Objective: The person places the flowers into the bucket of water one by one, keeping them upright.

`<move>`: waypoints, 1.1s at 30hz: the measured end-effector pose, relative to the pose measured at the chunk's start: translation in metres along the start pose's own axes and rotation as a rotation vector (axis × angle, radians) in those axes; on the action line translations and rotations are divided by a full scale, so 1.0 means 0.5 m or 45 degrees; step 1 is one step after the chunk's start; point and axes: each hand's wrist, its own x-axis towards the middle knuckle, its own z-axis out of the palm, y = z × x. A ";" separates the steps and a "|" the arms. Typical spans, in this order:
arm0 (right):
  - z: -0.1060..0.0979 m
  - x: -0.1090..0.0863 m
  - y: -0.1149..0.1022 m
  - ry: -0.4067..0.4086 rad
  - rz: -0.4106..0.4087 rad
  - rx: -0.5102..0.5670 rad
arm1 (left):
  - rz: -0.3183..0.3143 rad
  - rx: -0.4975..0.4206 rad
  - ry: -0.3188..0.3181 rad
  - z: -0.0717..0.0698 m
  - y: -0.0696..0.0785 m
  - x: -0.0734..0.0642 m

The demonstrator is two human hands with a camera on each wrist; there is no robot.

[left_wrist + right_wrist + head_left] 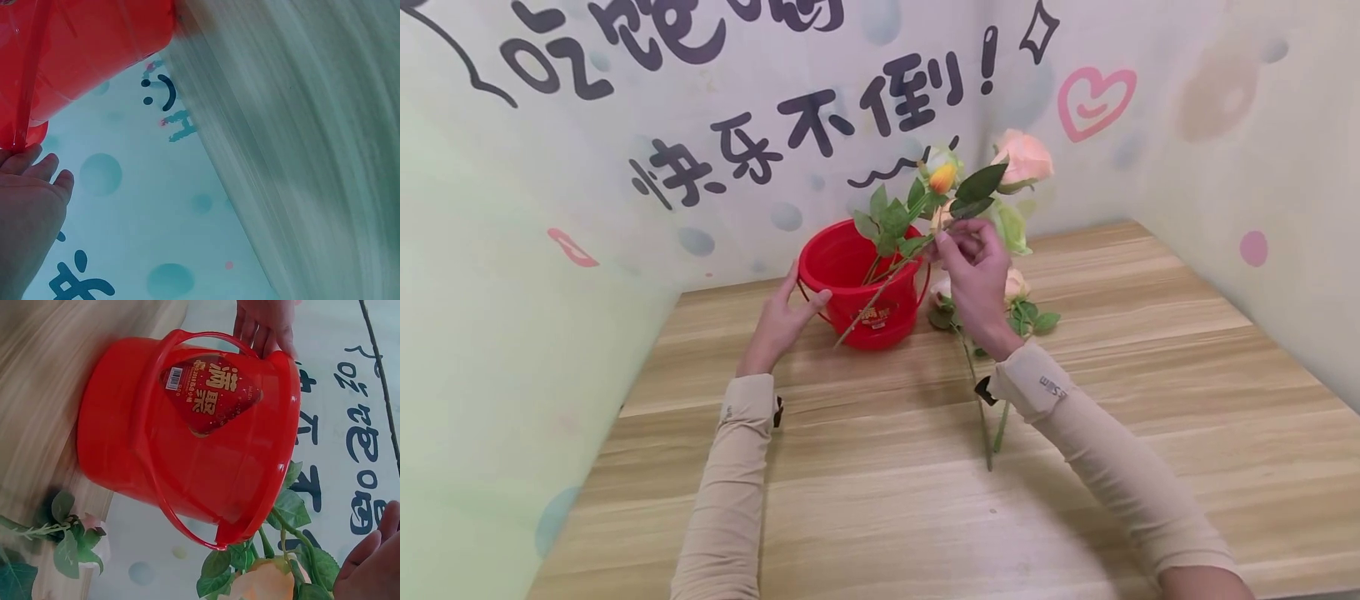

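A red bucket (880, 325) stands on the wooden table with its handle hanging down. My left hand (778, 325) holds its left side at the rim, thumb toward the front. Between thumb and fingers my right hand (976, 271) pinches the stem of an artificial rose (1024, 158), pale pink with dark leaves. That stem slants down to the left, across the front of the bucket in the head view. Leafy stems (891, 221) lean in the bucket toward the right, with a yellow-orange bud (943, 177) and a peach rose (265, 584) among them. A green rose (1011, 227) shows behind my right hand.
Right of the bucket, partly under my right forearm, more artificial roses lie on the table, including a peach one (1017, 284). Their stems (981, 417) point toward me. Printed wall sheets (790, 217) close off the table's back and sides.
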 end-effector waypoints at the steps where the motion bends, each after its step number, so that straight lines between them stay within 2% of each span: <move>1: 0.003 0.001 0.001 0.014 -0.002 -0.009 | 0.000 -0.001 0.001 0.000 0.000 0.000; 18: 0.010 0.026 0.025 0.202 -0.032 -0.052 | -0.017 0.007 0.000 0.000 0.002 -0.003; 33: -0.006 0.039 0.048 0.254 -0.096 -0.046 | -0.014 0.012 -0.003 0.000 0.000 -0.003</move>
